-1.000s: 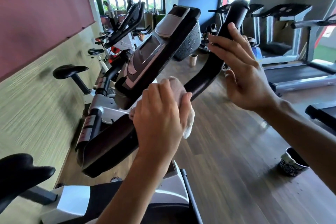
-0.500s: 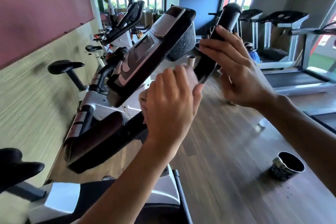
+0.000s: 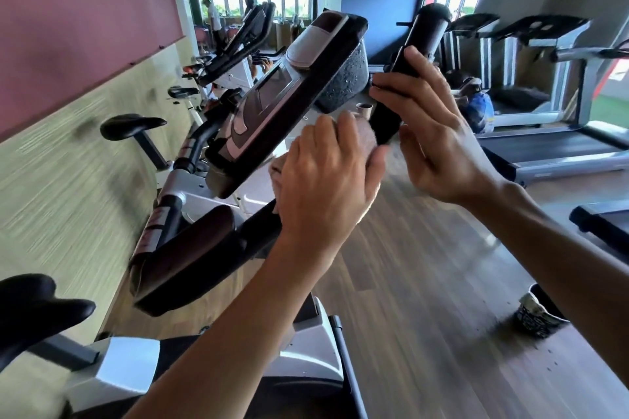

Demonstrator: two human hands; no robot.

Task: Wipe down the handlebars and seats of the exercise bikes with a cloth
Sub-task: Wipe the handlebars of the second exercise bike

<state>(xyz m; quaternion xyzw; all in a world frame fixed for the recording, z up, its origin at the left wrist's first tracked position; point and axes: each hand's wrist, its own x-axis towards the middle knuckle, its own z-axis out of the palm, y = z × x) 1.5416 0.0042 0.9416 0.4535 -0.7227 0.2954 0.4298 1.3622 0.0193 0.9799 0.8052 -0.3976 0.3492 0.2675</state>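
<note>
I see my left hand (image 3: 326, 180) with its grip clamped on the cloth (image 3: 362, 133), pressed against the handlebar (image 3: 413, 61); my right hand (image 3: 435, 133) curls round the same bar above it.

The left hand (image 3: 323, 180) covers most of the cloth (image 3: 362, 133) and the handlebar (image 3: 405, 78) stretch beneath it — how the fingers lie there cannot be told. The seat (image 3: 37, 309) is cut by the left edge. The right forearm hides part of a floor cup (image 3: 532, 315). Distant figures by the windows — too small to make out.
</note>
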